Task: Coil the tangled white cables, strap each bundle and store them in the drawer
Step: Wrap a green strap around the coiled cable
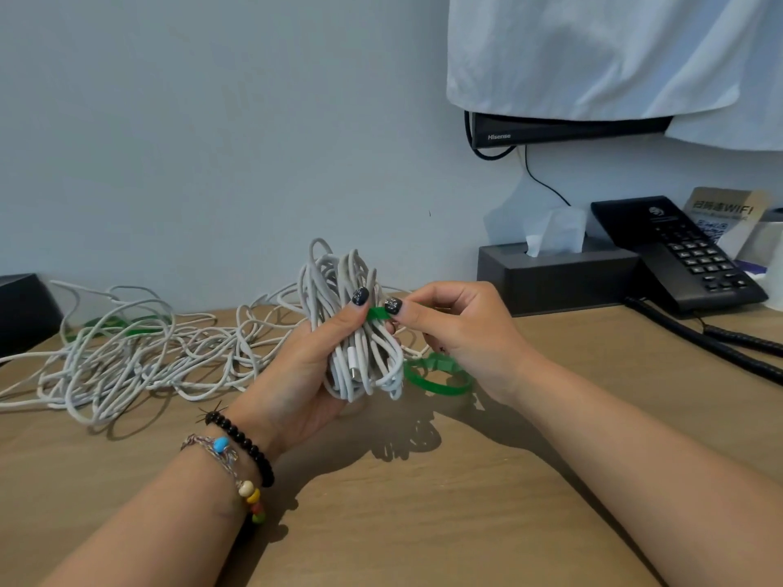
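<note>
Head view: a person's two bare hands work over a wooden tabletop [423, 502] set against a pale wall.
Left hand [313, 362]: fingers and thumb are wrapped round a coiled bundle of white cable [351, 332], held upright above the tabletop; a connector end shows on the front of the coil.
Right hand [457, 328]: thumb and fingertips pinch a green strap [377, 314] that lies across the middle of the bundle, right beside the left thumb.
Strap tail: a green loop [440, 377] hangs below the right hand, just beside the bundle's lower end.
Tangled cables [127, 353]: a loose white heap sprawls on the tabletop to the left, with another green strap [118, 326] lying among the strands near the wall.
Wrist: beaded bracelets [241, 455] on the left arm.
Right side: a dark tissue box [555, 273] and a black telephone [682, 252] stand by the wall.
Above: a monitor [563, 129] draped in white cloth [614, 52].
</note>
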Demonstrator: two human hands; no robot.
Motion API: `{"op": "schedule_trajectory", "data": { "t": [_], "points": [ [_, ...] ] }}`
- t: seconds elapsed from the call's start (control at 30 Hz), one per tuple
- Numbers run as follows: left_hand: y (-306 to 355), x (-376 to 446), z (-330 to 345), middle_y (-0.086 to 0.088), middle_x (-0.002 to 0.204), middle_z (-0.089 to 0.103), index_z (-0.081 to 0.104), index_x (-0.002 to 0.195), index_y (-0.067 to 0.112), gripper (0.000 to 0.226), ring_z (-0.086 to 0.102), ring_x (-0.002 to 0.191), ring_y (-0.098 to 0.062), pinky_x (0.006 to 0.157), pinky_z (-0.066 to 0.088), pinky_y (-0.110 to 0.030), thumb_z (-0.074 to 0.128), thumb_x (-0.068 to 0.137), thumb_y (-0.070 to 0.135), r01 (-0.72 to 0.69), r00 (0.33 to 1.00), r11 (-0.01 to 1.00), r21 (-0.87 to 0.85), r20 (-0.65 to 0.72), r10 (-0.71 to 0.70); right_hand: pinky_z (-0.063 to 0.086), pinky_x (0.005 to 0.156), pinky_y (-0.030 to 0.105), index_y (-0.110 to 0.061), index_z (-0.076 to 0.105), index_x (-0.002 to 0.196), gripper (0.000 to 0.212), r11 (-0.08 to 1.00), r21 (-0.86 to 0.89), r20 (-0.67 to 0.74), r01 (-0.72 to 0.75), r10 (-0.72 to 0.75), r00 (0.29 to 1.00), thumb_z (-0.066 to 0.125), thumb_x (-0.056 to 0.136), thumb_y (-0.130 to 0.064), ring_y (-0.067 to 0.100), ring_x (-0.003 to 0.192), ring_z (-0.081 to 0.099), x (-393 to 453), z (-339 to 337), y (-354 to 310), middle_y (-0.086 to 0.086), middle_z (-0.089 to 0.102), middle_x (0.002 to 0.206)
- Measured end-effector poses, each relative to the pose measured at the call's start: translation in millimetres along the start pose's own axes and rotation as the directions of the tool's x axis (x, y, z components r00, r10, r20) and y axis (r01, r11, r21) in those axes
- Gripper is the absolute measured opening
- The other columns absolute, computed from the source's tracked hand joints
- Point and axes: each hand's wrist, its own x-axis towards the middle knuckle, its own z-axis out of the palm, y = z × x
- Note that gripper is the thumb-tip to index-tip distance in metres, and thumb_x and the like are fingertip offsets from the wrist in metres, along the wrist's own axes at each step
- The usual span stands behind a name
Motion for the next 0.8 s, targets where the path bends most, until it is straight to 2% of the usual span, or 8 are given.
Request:
{"op": "schedule_trajectory", "data": {
  "t": [0.17,0.3,0.4,0.5,0.6,0.7,0.8],
  "points": [
    [2,-1,-2,-0.009,0.079,0.067,0.075,0.087,0.007,0.031,0.066,0.068,-0.018,0.066,0.058,-0.028,0.071,0.076,0.035,0.002,1.0,1.0,-0.023,0.029,-0.002,0.047,0.055,0.014,-0.008,0.076,0.086,0.005,0.998,-0.04,0.022,0.043,-0.042,0.999,0.073,0.083,-0.011,0.003,0.058,0.06,2,-4,2,-0.002,0.071,0.07],
    [6,-3,0,-0.008,0.072,0.068,0.076,0.072,0.008,0.036,0.067,0.062,-0.016,0.061,0.058,-0.024,0.061,0.081,0.039,-0.021,1.0,0.993,-0.112,0.019,0.023,0.046,0.05,0.02,-0.009,0.076,0.086,0.005,0.999,-0.05,-0.001,0.018,-0.018,1.0,0.072,0.084,-0.011,0.008,0.052,0.053,3,-5,5,0.002,0.068,0.066],
    [10,-4,0,-0.012,0.071,0.068,0.075,0.068,0.004,0.047,0.068,0.06,-0.018,0.054,0.057,-0.025,0.055,0.08,0.045,-0.033,0.999,0.984,-0.175,-0.017,0.031,0.043,0.049,0.016,-0.012,0.076,0.086,0.005,0.995,-0.096,-0.044,-0.01,0.006,0.999,0.072,0.085,-0.013,0.003,0.05,0.054,5,-7,9,-0.006,0.067,0.062],
    [10,-6,3,-0.016,0.068,0.069,0.074,0.067,-0.001,0.058,0.068,0.057,-0.02,0.053,0.057,-0.024,0.047,0.083,0.047,0.007,0.999,0.986,-0.165,0.049,0.001,0.044,0.052,0.009,-0.008,0.076,0.089,0.007,0.992,-0.124,-0.044,-0.017,0.012,0.999,0.071,0.085,-0.011,0.0,0.056,0.06,6,-5,11,-0.008,0.069,0.065],
    [8,-7,5,-0.015,0.065,0.069,0.074,0.066,-0.003,0.059,0.068,0.055,-0.019,0.052,0.057,-0.023,0.046,0.083,0.046,0.023,0.997,0.988,-0.151,0.07,-0.013,0.043,0.051,0.008,-0.006,0.075,0.088,0.006,0.992,-0.118,-0.007,-0.046,0.045,0.999,0.07,0.085,-0.008,-0.003,0.053,0.058,5,-4,13,-0.01,0.067,0.062],
    [8,-7,3,-0.015,0.07,0.067,0.075,0.086,-0.005,0.052,0.067,0.057,-0.021,0.052,0.058,-0.026,0.061,0.082,0.045,0.05,0.996,0.972,-0.228,0.084,-0.032,0.046,0.055,0.009,-0.008,0.075,0.084,0.006,0.988,-0.109,0.035,-0.109,0.113,0.993,0.07,0.085,-0.005,-0.003,0.056,0.06,5,-2,13,-0.009,0.068,0.064],
    [8,-7,0,-0.019,0.076,0.068,0.072,0.099,-0.006,0.06,0.07,0.062,-0.025,0.056,0.059,-0.03,0.084,0.064,0.04,0.089,0.986,0.971,-0.223,0.157,-0.054,0.053,0.065,0.014,-0.009,0.076,0.084,0.004,0.986,-0.124,0.05,-0.115,0.122,0.991,0.072,0.083,-0.007,0.003,0.066,0.065,5,-2,14,-0.001,0.072,0.073]
  ]
}}
